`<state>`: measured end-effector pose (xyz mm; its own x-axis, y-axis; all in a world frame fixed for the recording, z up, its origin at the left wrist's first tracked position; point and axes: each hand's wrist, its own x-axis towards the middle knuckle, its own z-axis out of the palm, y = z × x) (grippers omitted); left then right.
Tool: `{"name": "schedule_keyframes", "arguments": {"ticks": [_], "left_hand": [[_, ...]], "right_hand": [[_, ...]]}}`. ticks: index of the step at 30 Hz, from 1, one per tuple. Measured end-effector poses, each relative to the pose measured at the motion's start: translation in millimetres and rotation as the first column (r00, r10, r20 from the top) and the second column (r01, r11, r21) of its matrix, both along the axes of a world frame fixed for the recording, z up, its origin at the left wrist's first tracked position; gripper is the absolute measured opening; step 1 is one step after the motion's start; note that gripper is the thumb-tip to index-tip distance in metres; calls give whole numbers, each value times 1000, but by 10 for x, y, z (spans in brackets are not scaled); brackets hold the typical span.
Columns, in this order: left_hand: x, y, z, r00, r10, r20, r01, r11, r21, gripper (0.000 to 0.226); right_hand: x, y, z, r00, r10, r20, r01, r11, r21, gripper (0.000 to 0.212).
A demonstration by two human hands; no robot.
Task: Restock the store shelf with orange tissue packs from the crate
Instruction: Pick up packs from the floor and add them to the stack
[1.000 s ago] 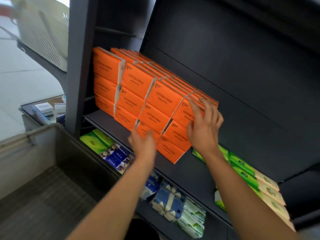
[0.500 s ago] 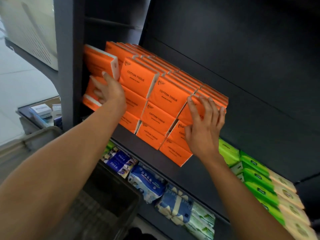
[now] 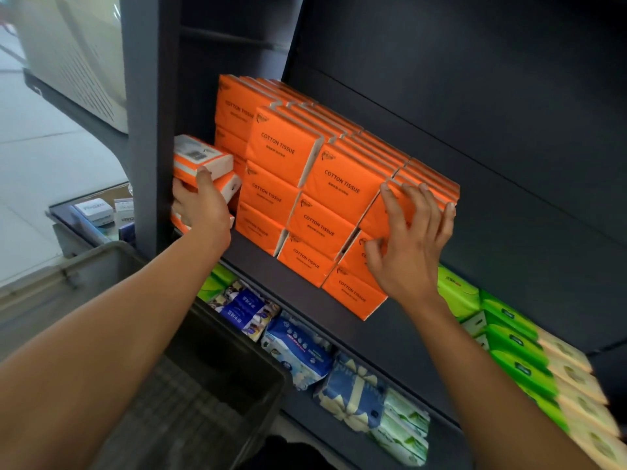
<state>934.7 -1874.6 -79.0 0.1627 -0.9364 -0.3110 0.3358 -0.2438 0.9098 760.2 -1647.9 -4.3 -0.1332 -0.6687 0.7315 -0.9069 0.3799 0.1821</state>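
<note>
The orange tissue packs [image 3: 315,184] stand stacked in rows three high on the dark shelf [image 3: 302,286], printed faces to the front. At the stack's left end a few packs sit askew; the top one [image 3: 200,157] lies tilted with its white barcode side up, against the shelf upright [image 3: 146,130].

The left hand [image 3: 200,205] grips these loose packs from the front, thumb on the edge of the tilted top pack and fingers curled around the ones beneath. The right hand [image 3: 410,245] lies flat against the right end of the stack, fingers spread and straight, fingertips reaching over the top pack's edge, palm covering the front of the middle pack.

Below the shelf, blue tissue bags [image 3: 298,354] and green packs [image 3: 509,337] fill the lower level. A grey crate [image 3: 84,279] sits at lower left, its visible floor bare.
</note>
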Motion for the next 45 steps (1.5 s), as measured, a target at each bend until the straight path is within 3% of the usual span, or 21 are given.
{"name": "schedule_keyframes", "arguments": {"ticks": [8, 13, 24, 31, 42, 45], "left_hand": [[148, -39, -54, 989, -2, -147, 12, 998, 69, 74], [189, -88, -97, 972, 13, -234, 17, 992, 123, 58], [377, -240, 10, 966, 27, -256, 60, 945, 323, 51], [452, -172, 86, 916, -72, -395, 198, 936, 290, 19], [630, 258, 186, 853, -117, -508, 265, 937, 229, 45], [687, 421, 272, 865, -134, -484, 266, 940, 215, 40]], "right_hand": [[35, -4, 39, 1000, -21, -22, 21, 1000, -5, 74], [95, -6, -1, 1000, 8, -20, -9, 999, -31, 75], [302, -67, -180, 998, 48, -36, -51, 996, -73, 71], [484, -181, -268, 994, 105, -5, -105, 992, -71, 71], [1100, -395, -426, 960, 257, 108, -259, 966, 11, 67], [1256, -495, -413, 941, 300, 154, -312, 948, 58, 63]]}}
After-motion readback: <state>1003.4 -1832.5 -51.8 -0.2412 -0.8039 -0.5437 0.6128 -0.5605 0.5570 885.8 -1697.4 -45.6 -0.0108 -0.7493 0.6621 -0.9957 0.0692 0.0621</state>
